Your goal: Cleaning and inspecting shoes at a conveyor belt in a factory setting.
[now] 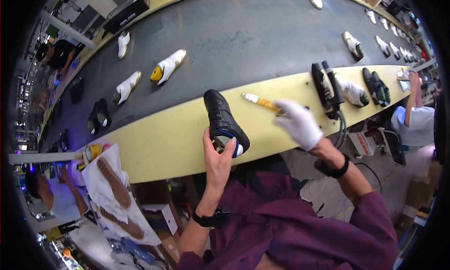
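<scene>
My bare left hand point(218, 153) grips a black lace-up shoe point(218, 111) by its heel, thumb at the collar and fingers round the other side. The shoe is held up in front of the yellow tabletop's edge, its toe pointing away from me and its blue-edged lining showing. My right hand point(300, 125), in a white glove, is over the tabletop to the right of the shoe. Its fingers are blurred and reach the near end of a slim yellow tool with a white tip point(260, 101). Whether they grip it is unclear.
Beyond the yellow tabletop point(154, 134) runs a dark conveyor belt point(225, 40) carrying several white shoes. A black corded device point(328, 89), a white shoe point(350, 89) and black shoes point(376, 86) stand at right. Brown soles point(114, 183) lie at left. Other people work at both sides.
</scene>
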Demonstrator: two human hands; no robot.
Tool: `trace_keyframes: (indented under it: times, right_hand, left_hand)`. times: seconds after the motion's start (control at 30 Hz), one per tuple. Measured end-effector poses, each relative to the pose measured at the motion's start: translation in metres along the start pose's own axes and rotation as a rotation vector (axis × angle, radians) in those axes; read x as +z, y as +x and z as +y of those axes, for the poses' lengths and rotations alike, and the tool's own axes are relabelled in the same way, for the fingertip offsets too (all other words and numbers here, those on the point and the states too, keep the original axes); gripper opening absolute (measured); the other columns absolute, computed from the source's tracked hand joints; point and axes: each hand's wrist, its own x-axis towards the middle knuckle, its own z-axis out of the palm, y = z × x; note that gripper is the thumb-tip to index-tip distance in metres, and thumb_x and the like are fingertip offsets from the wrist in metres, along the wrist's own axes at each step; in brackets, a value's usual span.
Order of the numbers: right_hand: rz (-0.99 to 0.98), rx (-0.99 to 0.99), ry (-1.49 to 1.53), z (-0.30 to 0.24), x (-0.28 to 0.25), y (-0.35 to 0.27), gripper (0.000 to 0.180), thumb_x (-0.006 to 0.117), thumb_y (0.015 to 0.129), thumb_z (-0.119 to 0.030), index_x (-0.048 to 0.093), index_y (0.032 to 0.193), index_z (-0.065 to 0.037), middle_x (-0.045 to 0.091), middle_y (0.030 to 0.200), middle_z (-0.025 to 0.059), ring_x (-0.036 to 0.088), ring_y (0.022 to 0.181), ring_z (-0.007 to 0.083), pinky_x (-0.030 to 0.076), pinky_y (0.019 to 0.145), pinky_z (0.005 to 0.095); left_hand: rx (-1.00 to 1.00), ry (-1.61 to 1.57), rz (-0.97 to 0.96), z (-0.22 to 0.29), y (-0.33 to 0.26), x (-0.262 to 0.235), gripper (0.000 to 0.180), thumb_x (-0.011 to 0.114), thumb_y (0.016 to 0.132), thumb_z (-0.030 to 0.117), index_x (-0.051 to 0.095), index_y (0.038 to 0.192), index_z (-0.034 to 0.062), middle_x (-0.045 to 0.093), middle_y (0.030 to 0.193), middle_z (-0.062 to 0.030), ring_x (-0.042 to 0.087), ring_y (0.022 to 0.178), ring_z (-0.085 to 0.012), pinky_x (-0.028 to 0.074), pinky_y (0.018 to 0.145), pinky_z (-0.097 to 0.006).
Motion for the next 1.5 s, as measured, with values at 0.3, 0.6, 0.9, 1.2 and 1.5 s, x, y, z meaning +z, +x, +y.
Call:
trace_keyframes:
  times: [0.3, 0.6, 0.9, 1.2, 1.5]
  right_hand:
    - [-0.114, 0.040, -0.044, -0.013, 0.133, -0.014, 0.074, 0.088, 0.078, -0.028, 0.057, 0.138, 0.003, 0.066, 0.123, 0.0262, 0.062, 0.118, 0.0449, 0.052, 0.101, 0.0491]
    - [-0.495, 0.573, 0.764, 0.003, 0.105, -0.002, 0.047, 0.078, 0.094, -0.031, 0.069, 0.124, 0.003, 0.073, 0.106, 0.0054, 0.069, 0.094, 0.0113, 0.056, 0.079, 0.0285]
    - [-0.527, 0.733, 1.291, 0.005, 0.080, -0.031, 0.048, 0.073, 0.103, -0.033, 0.066, 0.132, 0.005, 0.074, 0.115, 0.0074, 0.070, 0.098, 0.0113, 0.058, 0.084, 0.0273]
    - [-0.580, 0.595, 1.006, -0.012, 0.059, -0.029, 0.050, 0.075, 0.099, -0.033, 0.070, 0.135, 0.002, 0.073, 0.106, 0.0019, 0.062, 0.092, 0.0064, 0.050, 0.081, 0.0232]
    - [-0.597, 0.564, 0.666, -0.012, 0.061, -0.014, 0.042, 0.074, 0.096, -0.028, 0.072, 0.129, 0.000, 0.063, 0.089, -0.0026, 0.054, 0.078, 0.0064, 0.046, 0.069, 0.0249]
  left_hand:
    - [0.026, 0.192, -0.157, -0.061, -0.040, -0.033, 0.043, 0.058, 0.100, 0.005, 0.054, 0.142, -0.0033, 0.056, 0.144, -0.0219, 0.067, 0.125, -0.0310, 0.056, 0.095, -0.035]
    - [0.064, 0.139, -0.064, -0.031, 0.010, -0.083, 0.065, 0.073, 0.103, 0.034, 0.046, 0.152, 0.0013, 0.057, 0.138, -0.0196, 0.068, 0.105, -0.0257, 0.057, 0.085, -0.035]
    - [0.058, 0.183, -0.068, 0.025, -0.016, -0.067, 0.065, 0.080, 0.098, 0.029, 0.049, 0.150, 0.0038, 0.054, 0.128, -0.0113, 0.065, 0.096, -0.0146, 0.057, 0.073, -0.029]
    - [-0.016, 0.145, -0.086, 0.034, -0.039, -0.070, 0.072, 0.082, 0.096, 0.026, 0.045, 0.153, 0.0033, 0.055, 0.144, -0.0157, 0.064, 0.114, -0.0197, 0.053, 0.094, -0.034]
    - [0.654, 1.290, -0.307, 0.018, -0.005, -0.045, 0.086, 0.087, 0.075, 0.015, 0.051, 0.152, 0.0048, 0.058, 0.140, -0.0164, 0.056, 0.129, -0.0371, 0.033, 0.120, -0.055]
